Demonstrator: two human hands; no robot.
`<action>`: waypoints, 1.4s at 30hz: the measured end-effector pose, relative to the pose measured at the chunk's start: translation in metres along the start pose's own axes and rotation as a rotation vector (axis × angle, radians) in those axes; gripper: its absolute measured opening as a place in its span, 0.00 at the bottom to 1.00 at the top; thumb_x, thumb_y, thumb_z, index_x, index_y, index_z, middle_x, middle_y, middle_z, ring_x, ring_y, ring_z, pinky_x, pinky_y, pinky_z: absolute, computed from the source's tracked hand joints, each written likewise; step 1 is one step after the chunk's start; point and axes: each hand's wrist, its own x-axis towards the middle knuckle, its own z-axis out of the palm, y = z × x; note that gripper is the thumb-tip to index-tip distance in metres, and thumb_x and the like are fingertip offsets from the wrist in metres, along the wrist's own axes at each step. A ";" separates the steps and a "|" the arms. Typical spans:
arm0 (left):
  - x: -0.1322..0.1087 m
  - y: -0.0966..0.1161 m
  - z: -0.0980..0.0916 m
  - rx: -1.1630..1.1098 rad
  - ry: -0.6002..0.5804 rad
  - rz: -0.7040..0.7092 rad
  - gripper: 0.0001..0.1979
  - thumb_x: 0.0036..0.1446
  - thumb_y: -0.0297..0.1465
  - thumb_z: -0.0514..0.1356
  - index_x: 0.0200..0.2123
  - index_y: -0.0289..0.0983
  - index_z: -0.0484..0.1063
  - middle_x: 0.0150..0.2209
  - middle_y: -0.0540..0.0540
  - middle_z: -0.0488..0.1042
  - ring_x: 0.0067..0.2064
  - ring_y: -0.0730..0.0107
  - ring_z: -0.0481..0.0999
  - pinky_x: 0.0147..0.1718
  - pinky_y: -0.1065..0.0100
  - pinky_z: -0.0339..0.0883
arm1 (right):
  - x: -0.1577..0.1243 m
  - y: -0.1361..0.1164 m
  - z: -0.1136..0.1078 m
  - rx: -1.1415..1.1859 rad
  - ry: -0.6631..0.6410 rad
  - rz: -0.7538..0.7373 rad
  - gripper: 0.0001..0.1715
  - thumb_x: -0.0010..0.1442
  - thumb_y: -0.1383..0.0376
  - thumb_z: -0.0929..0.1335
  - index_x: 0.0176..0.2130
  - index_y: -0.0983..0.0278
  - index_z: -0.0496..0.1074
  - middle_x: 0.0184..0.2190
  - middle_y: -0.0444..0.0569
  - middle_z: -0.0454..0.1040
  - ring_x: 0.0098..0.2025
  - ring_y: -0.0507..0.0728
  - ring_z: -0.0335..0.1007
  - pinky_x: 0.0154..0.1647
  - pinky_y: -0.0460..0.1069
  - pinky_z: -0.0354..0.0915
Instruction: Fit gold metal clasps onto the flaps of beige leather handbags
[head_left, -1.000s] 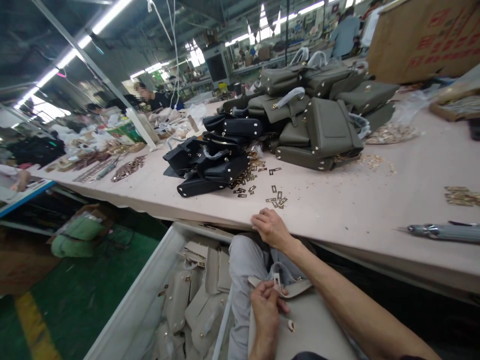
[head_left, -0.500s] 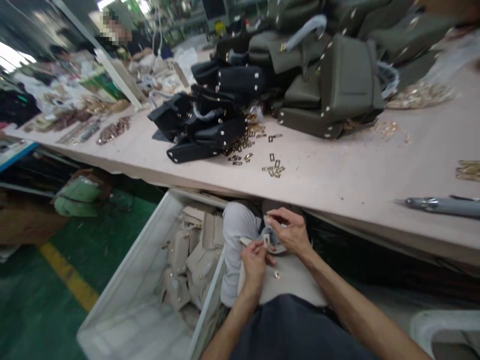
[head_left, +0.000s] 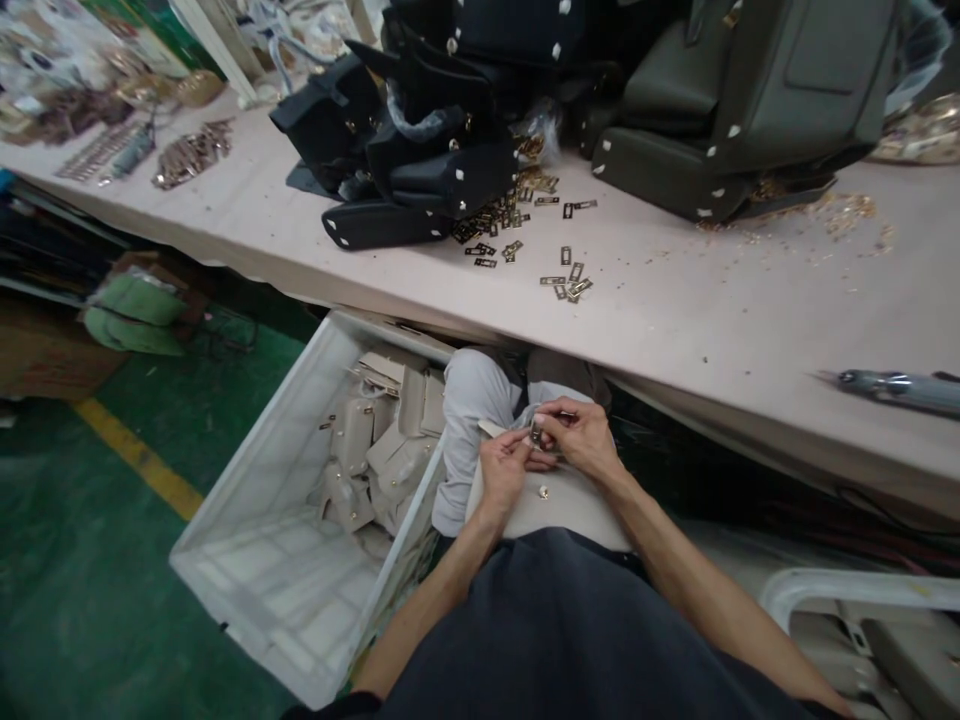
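Note:
A beige handbag (head_left: pixel 577 520) lies across my lap, with a small gold stud on its side facing me. My left hand (head_left: pixel 502 470) is closed on the bag's upper edge, its fingertips pinching near a small rectangular metal fitting (head_left: pixel 535 432). Meeting it from the right, my right hand (head_left: pixel 581 437) pinches that fitting between thumb and fingers against the bag. Fingers partly hide the spot where fitting and bag meet.
A white plastic crate (head_left: pixel 247 540) with several beige bags (head_left: pixel 360 430) stands left of my legs. On the table (head_left: pixel 420 285) are black bags (head_left: pixel 427 170), olive bags (head_left: pixel 675 150), scattered metal fittings (head_left: pixel 574 275) and an electric screwdriver (head_left: pixel 892 388). Another white crate (head_left: pixel 795 590) is at right.
My right hand has come down and closer to my left, its fingers now on the metal fitting, which stood exposed at the bag's edge before. The view has tilted downward.

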 end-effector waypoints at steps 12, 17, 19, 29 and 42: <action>-0.008 0.004 -0.006 -0.042 -0.072 -0.022 0.22 0.57 0.37 0.66 0.49 0.27 0.79 0.36 0.36 0.83 0.33 0.51 0.85 0.34 0.55 0.83 | -0.004 0.004 0.004 -0.145 0.040 -0.048 0.15 0.54 0.55 0.76 0.34 0.66 0.82 0.30 0.51 0.76 0.26 0.54 0.72 0.23 0.46 0.69; -0.009 0.006 -0.006 -0.023 -0.079 -0.008 0.25 0.57 0.39 0.68 0.51 0.26 0.78 0.34 0.36 0.82 0.31 0.51 0.85 0.33 0.55 0.83 | -0.005 0.009 0.004 -0.122 0.035 -0.003 0.18 0.54 0.54 0.77 0.35 0.66 0.81 0.32 0.51 0.76 0.24 0.53 0.71 0.23 0.47 0.70; -0.010 0.005 -0.005 -0.002 -0.073 0.001 0.25 0.57 0.40 0.68 0.51 0.26 0.78 0.33 0.36 0.82 0.30 0.52 0.85 0.33 0.56 0.83 | -0.005 0.011 0.003 -0.122 0.034 -0.007 0.17 0.55 0.54 0.77 0.36 0.66 0.82 0.32 0.51 0.76 0.24 0.53 0.70 0.22 0.47 0.69; -0.012 0.006 -0.004 0.047 -0.056 0.025 0.28 0.58 0.43 0.69 0.53 0.27 0.77 0.32 0.37 0.82 0.31 0.53 0.85 0.32 0.58 0.82 | -0.006 0.017 -0.004 -0.248 0.038 -0.091 0.12 0.58 0.60 0.73 0.39 0.63 0.84 0.36 0.53 0.77 0.34 0.56 0.74 0.29 0.47 0.70; -0.015 0.009 -0.002 0.067 -0.049 0.031 0.24 0.57 0.40 0.68 0.51 0.29 0.80 0.33 0.38 0.83 0.30 0.54 0.84 0.33 0.57 0.82 | -0.009 0.020 -0.011 -0.216 -0.045 -0.110 0.14 0.60 0.63 0.70 0.43 0.62 0.84 0.39 0.53 0.75 0.36 0.56 0.74 0.33 0.48 0.71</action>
